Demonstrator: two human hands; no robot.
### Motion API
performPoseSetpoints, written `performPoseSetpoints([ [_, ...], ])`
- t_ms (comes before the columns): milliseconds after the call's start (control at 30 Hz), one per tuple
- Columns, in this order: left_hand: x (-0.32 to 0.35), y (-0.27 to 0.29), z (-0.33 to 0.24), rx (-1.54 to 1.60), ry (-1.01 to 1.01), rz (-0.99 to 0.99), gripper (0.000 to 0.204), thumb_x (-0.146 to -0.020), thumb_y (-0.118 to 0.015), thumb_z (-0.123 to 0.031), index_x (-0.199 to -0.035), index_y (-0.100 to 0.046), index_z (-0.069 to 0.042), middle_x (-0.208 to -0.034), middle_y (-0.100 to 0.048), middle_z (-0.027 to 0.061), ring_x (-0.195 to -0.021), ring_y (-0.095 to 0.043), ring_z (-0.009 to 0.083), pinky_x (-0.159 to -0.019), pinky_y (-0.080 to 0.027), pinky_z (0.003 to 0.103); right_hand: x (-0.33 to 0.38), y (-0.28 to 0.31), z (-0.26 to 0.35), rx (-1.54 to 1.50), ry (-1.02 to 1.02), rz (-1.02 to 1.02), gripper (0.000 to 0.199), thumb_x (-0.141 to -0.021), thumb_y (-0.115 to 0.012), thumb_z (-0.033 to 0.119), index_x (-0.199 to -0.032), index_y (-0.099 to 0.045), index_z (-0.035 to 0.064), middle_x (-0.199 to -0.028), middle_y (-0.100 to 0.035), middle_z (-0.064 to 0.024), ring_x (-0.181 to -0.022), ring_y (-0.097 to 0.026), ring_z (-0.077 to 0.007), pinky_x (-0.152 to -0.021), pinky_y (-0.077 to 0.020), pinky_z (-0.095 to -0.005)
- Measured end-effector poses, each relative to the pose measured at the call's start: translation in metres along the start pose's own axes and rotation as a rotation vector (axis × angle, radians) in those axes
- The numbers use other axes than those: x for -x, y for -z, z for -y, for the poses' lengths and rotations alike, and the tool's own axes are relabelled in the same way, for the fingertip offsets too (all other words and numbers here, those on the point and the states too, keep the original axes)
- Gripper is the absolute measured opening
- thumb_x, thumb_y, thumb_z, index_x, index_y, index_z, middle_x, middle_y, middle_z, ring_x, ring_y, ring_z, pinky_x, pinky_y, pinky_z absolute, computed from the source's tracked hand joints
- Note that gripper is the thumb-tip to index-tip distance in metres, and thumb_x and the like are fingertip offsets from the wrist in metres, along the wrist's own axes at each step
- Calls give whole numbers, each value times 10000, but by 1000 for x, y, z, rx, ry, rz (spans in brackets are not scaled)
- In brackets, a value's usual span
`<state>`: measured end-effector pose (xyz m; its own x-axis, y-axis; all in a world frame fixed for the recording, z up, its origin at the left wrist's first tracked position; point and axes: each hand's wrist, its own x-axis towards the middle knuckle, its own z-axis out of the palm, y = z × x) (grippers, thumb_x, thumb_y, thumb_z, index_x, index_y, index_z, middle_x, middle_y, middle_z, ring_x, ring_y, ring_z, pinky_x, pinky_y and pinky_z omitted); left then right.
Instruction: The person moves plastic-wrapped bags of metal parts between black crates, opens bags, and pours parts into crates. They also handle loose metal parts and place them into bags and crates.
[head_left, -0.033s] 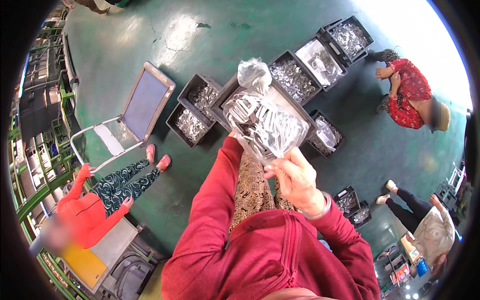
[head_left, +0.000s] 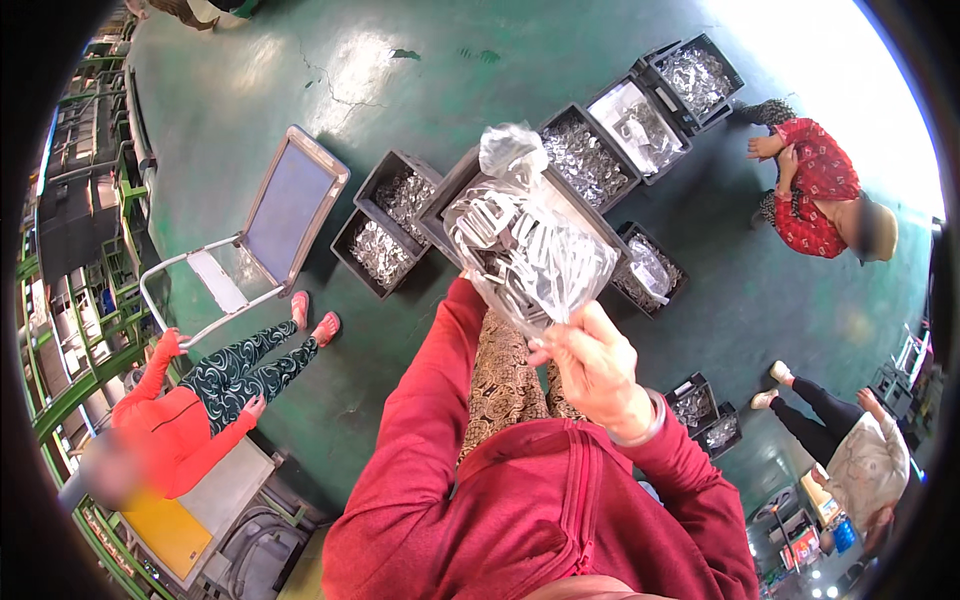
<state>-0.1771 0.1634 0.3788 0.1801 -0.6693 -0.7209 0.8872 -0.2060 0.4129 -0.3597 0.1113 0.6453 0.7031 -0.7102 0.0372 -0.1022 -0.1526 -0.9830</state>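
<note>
A clear plastic bag (head_left: 540, 262) full of flat, silvery metal pieces with slots is held up in front of me, above a dark grey crate (head_left: 437, 213). My right hand (head_left: 597, 370) pinches the bag's gathered plastic at its near right corner. My left arm reaches to the bag's near left side. Only a sliver of my left hand (head_left: 466, 275) shows there; the bag hides its fingers. Loose plastic (head_left: 512, 152) stands up at the bag's far end.
Dark crates of metal pieces (head_left: 588, 160) stand around, to the left (head_left: 378, 252), right (head_left: 650, 268) and far right. A person in orange-red (head_left: 170, 430) holds a flatbed trolley (head_left: 290, 210) at left. Two people (head_left: 815, 185) are at right. Green racks (head_left: 85, 380) line the left side.
My right hand and the bag have shifted very slightly. My grip on the bag's corner looks the same.
</note>
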Motion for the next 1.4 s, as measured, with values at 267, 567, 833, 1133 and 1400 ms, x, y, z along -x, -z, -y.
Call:
performPoseSetpoints([
  [267,71,-46,32,229,11,231,772,-916,-375,-638,-1404,-384,-41,-1377,-462,197,-1237,-466,400,-982,-440,506,0,30,85,323,144,140,84,-758,-656,-99,-819,-648,-42,-724,-572,-104,-603,-674,-179,-492,-513,-258],
  [567,143,-15,122,425,316,244,768,-914,-384,-632,-1427,-355,-61,-1411,-428,195,-1264,-436,422,-978,-438,526,-19,9,14,296,11,206,82,-833,-589,-73,-756,-610,-54,-705,-502,-96,-556,-643,-184,-463,-453,-279],
  [833,135,-20,169,528,591,276,768,-912,-392,-626,-1447,-329,-78,-1441,-397,194,-1287,-410,442,-975,-437,543,-76,-14,-136,743,-178,295,190,-842,-635,210,-798,-667,28,-908,-598,-153,-838,-627,-362,-737,-497,-449],
  [1133,141,-34,164,-30,772,576,679,-947,-417,-547,-1345,-457,2,-1364,-479,204,-1094,-580,433,-803,-557,503,-66,-33,-223,931,-305,358,246,-843,-635,306,-966,-689,101,-1011,-586,-139,-1031,-566,-335,-820,-482,-459],
  [1400,210,22,78,-584,305,10,922,-834,-703,-425,-1442,-206,57,-1384,-392,251,-1196,-516,334,-688,-610,370,40,63,-241,763,-368,0,601,-872,-626,367,-1372,-416,107,-1230,-549,-165,-1079,-553,-371,-853,-469,-496],
])
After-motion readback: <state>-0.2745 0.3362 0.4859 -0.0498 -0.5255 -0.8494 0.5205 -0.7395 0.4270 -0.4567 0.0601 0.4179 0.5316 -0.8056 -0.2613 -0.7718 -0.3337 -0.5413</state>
